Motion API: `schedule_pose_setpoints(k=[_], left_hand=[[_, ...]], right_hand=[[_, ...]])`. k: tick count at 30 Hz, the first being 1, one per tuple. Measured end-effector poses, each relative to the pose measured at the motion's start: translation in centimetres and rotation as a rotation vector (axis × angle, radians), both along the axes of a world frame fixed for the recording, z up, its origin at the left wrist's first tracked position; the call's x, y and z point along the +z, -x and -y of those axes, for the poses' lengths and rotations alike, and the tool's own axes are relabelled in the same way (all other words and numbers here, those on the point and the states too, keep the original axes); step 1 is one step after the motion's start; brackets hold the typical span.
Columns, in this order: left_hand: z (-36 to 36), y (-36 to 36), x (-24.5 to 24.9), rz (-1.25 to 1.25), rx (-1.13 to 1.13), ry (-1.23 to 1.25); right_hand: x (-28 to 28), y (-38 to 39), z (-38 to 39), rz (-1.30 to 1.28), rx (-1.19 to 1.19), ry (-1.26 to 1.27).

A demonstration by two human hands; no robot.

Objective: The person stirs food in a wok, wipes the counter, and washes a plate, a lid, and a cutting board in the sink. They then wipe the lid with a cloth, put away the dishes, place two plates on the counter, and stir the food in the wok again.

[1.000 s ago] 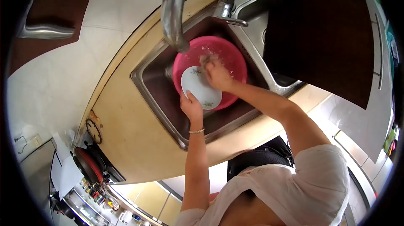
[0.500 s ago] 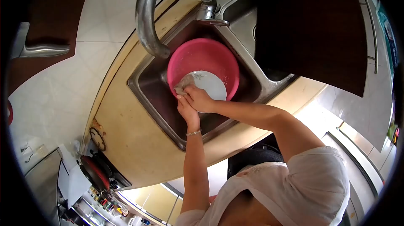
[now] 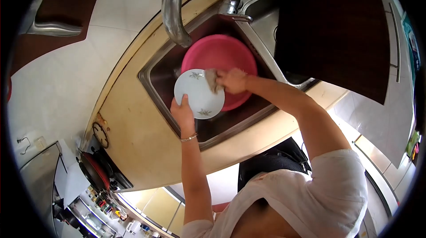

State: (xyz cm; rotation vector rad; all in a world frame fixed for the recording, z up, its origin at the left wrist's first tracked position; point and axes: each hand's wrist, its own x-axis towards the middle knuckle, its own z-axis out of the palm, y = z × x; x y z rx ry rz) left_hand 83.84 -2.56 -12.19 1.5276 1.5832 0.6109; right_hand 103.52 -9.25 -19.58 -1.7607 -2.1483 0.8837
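A white plate [image 3: 195,98] with small leaf patterns is tilted over the near left rim of a pink basin [image 3: 242,60]. My left hand [image 3: 182,113] grips the plate's lower left edge, thumb on its face. At the plate's upper right, my right hand [image 3: 233,81] clasps a crumpled greyish-beige cloth [image 3: 212,82] against the surface. Some motion blur softens the right fingers. The basin stands in the left bowl of a steel sink [image 3: 155,78].
A curved tap [image 3: 175,16] arches over the sink's far left side. A dark board [image 3: 337,38] covers much of the right bowl. Yellowish counter [image 3: 133,118] surrounds the sink, with a black ring-shaped stand [image 3: 100,135] at left. Pans [image 3: 94,167] sit beyond it.
The plate has come up and left out of the basin, held by my left hand. My right hand has shifted right with the cloth, and the hands have parted.
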Motion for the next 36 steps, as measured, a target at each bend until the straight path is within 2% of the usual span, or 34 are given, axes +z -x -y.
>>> schedule_pose_setpoints(k=[2,3,4,5,6,8,9,10,12,13,14,16,18,19,20,22,23,25,26,28,29,30,31,32,33,34,36], left_hand=[[-0.3,0.9,0.0,0.138,0.057,0.067],[-0.2,1.1,0.2,0.213,0.169,0.178],[0.0,1.2,-0.1,0.213,0.169,0.182],[0.2,1.2,-0.5,0.29,0.254,0.241],[0.3,1.2,-0.8,0.361,0.335,0.3],[0.9,0.7,-1.8,0.44,0.399,0.375],[1.3,0.3,-2.4,0.517,0.465,0.444],[1.6,0.0,-3.3,0.523,0.455,0.446],[2.1,-0.4,-5.1,0.838,0.633,0.63],[2.2,-1.0,-5.5,0.989,0.773,0.718],[2.3,-1.4,-6.2,1.088,0.835,0.782],[2.5,-1.7,-8.5,1.301,0.871,0.92],[2.9,-3.1,-9.9,1.268,0.88,0.937],[4.0,-4.3,-8.3,1.121,0.61,0.915],[5.0,-5.0,-6.5,1.116,0.424,0.858],[5.7,-6.5,-3.3,1.231,0.499,0.987],[5.5,-6.6,-3.7,1.229,0.498,0.987],[4.6,-6.2,-5.6,1.061,1.019,0.973],[4.5,-4.8,-6.3,1.192,0.989,1.016],[4.4,-2.4,-6.5,1.528,0.651,1.409],[4.5,-2.0,-6.3,1.419,0.642,1.295],[4.5,-1.2,-6.9,1.453,0.492,1.24],[4.5,-1.1,-6.2,1.411,0.478,1.188],[4.5,-1.2,-5.5,1.369,0.459,1.142],[4.3,-0.4,-6.4,1.321,0.433,1.108],[4.3,-0.2,-6.9,1.722,0.362,1.347],[4.3,-0.2,-6.4,1.865,0.384,1.419]], right_hand=[[-3.1,-0.8,-1.0,0.101,-0.064,0.004],[-4.5,-0.9,-1.3,0.133,-0.307,-0.018],[-6.5,-0.6,-1.3,0.166,-0.549,-0.039],[-10.4,1.2,-0.9,0.191,-0.598,-0.2],[-9.1,1.3,-0.4,0.192,-0.604,-0.197],[-5.1,0.3,0.8,0.333,-0.017,-0.102],[-7.4,0.5,0.7,0.095,-0.491,-0.067],[-5.3,0.0,0.3,0.103,-0.499,-0.07],[-1.2,-1.0,-0.4,-0.211,-0.656,0.481],[-0.4,-0.5,0.6,-0.473,-0.74,0.199],[0.4,-0.1,1.4,-0.471,-0.736,0.193],[4.8,0.4,2.5,-0.8,-0.711,0.06],[7.4,2.2,3.4,-0.92,-0.715,-0.254],[8.8,2.6,3.6,-0.924,-0.653,-0.264],[8.4,3.9,2.9,-0.933,-0.684,-0.443],[7.8,4.2,1.1,-0.803,-0.791,-0.587],[7.5,4.1,0.1,-0.803,-0.792,-0.588],[6.7,3.0,-2.0,-1.002,-0.982,-0.479],[5.8,2.1,-2.6,-0.996,-0.99,-0.477],[3.1,0.6,-3.7,-0.89,-0.951,-0.367],[1.9,0.1,-3.5,-0.883,-0.958,-0.368],[0.8,-0.6,-2.9,-0.483,-0.803,-0.328],[-0.3,-1.0,-2.6,-0.089,-0.631,-0.279],[-1.2,-1.0,-2.6,-0.076,-0.639,-0.275],[-2.1,-1.0,-2.7,-0.09,-0.703,-0.06],[-3.2,-1.3,-2.8,-0.097,-0.77,0.153],[-7.0,1.9,-1.5,-0.163,-0.823,-0.042]])
